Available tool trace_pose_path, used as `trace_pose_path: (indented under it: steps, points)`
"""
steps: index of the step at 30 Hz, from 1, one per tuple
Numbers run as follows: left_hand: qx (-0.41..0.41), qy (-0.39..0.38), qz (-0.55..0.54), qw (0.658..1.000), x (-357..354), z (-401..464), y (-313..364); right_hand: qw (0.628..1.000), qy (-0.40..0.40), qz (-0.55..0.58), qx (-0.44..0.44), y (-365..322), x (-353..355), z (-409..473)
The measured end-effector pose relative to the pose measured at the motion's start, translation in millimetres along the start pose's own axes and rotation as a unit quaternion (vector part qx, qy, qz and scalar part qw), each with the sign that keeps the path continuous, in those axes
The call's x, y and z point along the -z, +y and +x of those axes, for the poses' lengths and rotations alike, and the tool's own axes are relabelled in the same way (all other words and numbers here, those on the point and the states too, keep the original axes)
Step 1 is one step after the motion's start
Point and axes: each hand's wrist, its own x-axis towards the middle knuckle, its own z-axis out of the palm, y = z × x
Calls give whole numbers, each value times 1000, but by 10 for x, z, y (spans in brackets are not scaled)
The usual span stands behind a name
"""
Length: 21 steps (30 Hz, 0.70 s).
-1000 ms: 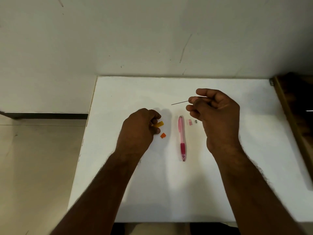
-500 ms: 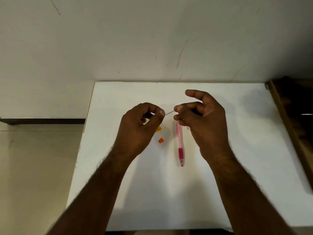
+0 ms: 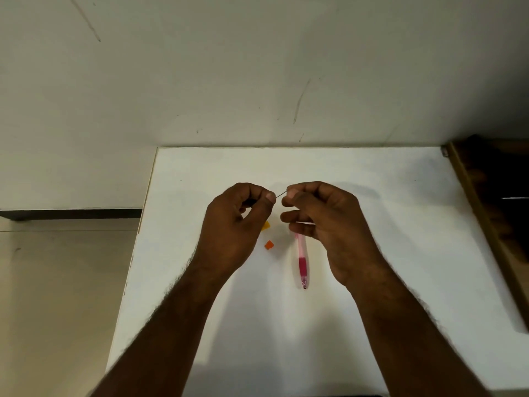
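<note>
A thin dark pencil lead [image 3: 280, 194] spans the small gap between my two hands above the white table [image 3: 400, 224]. My right hand [image 3: 323, 222] pinches its right end between thumb and forefinger. My left hand [image 3: 237, 224] pinches a small dark object at the lead's left end; what that object is I cannot tell. A pink mechanical pencil [image 3: 302, 260] lies on the table below my right hand, tip toward me, its far end hidden by my fingers. An orange cap [image 3: 268, 245] and a yellow piece [image 3: 266, 225] lie beside my left hand.
The table stands against a pale wall [image 3: 257, 81]. A dark wooden piece of furniture [image 3: 492, 196] borders the table's right edge. Tiled floor [image 3: 57, 282] lies to the left of the table.
My left hand rose from the yellow piece and met my right hand. The right hand moved left with the lead, and both hands now hold it close together.
</note>
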Motion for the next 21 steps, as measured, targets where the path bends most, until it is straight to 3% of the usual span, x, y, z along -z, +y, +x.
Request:
trace_pose_path:
  steps: [7, 11, 13, 16, 21]
  points:
    - [-14, -23, -2, 1000, -54, -11, -3, 998, 17, -41, 35, 26, -3, 9]
    - [-14, -4, 14, 1000, -98, -31, -10, 995, 77, -34, 60, -6, 65, 18]
    - [-48, 23, 129, 990, -153, -55, -33, 990, 120, -9, 68, -35, 133, 17]
    - [-90, 35, 306, 947, -277, -143, -35, 984, 162, 23, 70, -65, 222, -1]
    - [-77, 13, 417, 906, -496, -246, -61, 980, 188, 24, 67, -71, 276, -25]
